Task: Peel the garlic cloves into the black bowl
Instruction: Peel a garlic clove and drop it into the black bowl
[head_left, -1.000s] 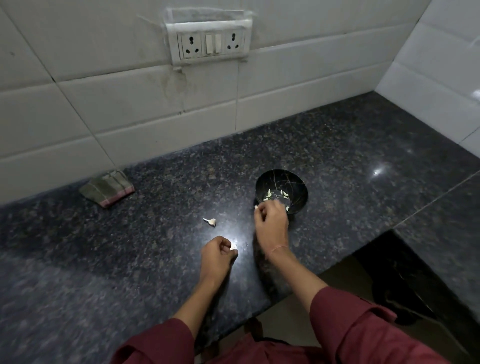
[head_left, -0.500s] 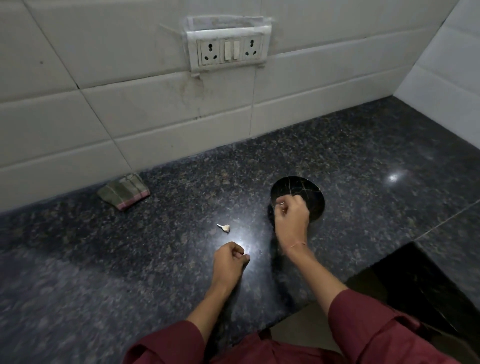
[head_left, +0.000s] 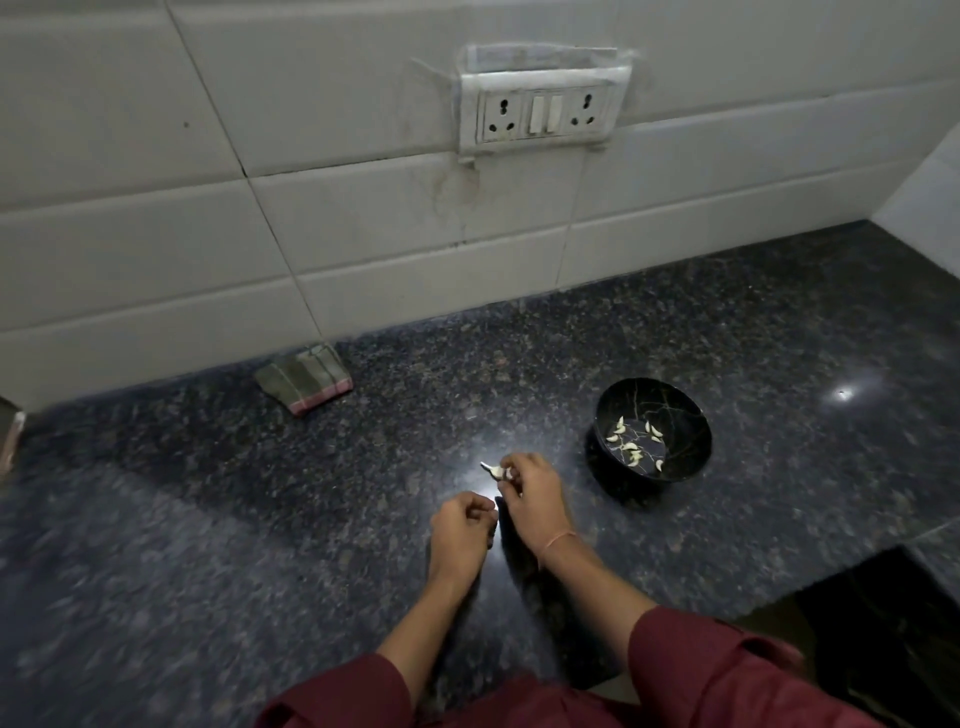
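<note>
The black bowl (head_left: 675, 475) stands on the dark granite counter, right of centre, with several peeled garlic cloves (head_left: 631, 448) inside. Left of the bowl, my right hand (head_left: 532, 501) pinches a small unpeeled garlic clove (head_left: 495, 470) between its fingertips, right at the counter surface. My left hand (head_left: 461, 532) rests on the counter just beside and nearer to me, with its fingers curled into a loose fist. Nothing shows in it.
A folded greenish cloth (head_left: 304, 382) lies at the foot of the tiled wall, back left. A socket panel (head_left: 540, 111) is on the wall above. The counter's front edge drops off at lower right (head_left: 769, 605). Part of an object shows at the far left edge (head_left: 8, 439).
My right hand has left the bowl and moved left to the loose clove on the counter, which it now pinches. My left hand has stayed in its fist. The bowl's cloves are uncovered.
</note>
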